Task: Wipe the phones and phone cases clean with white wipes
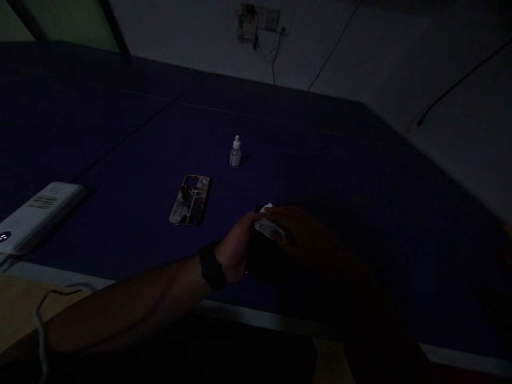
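- My left hand (235,246), with a black wristband (211,265) on its wrist, is closed narrowly around a dark object (262,261), too dim to identify.
- My right hand (302,234) lies over it, fingers narrowed onto a crumpled white wipe (268,222) pressed against that object's top.
- Only this wipe and object are in my hands; the wipe looks bunched, and I can't tell how much surface it has covered.
- Farther left on the blue table (332,181), a phone in a patterned case (190,200) lies flat, face down, untouched.
- Beyond it stands a capped dropper bottle (236,153), upright and apart.
- At far left lies a white power strip (40,216).
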A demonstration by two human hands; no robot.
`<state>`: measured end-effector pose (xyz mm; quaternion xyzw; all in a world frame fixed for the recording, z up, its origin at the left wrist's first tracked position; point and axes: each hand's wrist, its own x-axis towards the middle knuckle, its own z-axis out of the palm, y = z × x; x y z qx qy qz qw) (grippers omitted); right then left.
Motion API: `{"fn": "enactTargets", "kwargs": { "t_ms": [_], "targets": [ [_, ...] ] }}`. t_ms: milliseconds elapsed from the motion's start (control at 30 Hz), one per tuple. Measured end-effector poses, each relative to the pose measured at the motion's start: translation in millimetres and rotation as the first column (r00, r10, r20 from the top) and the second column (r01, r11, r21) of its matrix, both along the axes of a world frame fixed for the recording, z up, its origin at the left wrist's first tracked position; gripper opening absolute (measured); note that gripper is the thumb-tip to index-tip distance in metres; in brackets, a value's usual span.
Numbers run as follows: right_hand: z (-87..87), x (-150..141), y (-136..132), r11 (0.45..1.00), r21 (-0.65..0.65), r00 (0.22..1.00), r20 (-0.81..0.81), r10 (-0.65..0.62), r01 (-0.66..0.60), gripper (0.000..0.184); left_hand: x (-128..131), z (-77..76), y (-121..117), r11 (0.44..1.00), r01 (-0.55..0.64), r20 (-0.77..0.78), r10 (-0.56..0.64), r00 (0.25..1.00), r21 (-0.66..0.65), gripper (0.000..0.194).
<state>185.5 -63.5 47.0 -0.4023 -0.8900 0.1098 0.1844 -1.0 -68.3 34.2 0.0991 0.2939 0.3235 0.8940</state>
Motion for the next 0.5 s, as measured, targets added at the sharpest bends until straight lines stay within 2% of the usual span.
{"fn": "enactTargets", "kwargs": {
  "t_ms": [500],
  "targets": [
    [1.4,-0.3,-0.1,1.0,-0.005,1.0,0.008,0.001,-0.001,0.044,-0.2,4.7,-2.9,1.0,0.016,-0.058,-0.015,0.998,0.013,0.038]
  ]
}}
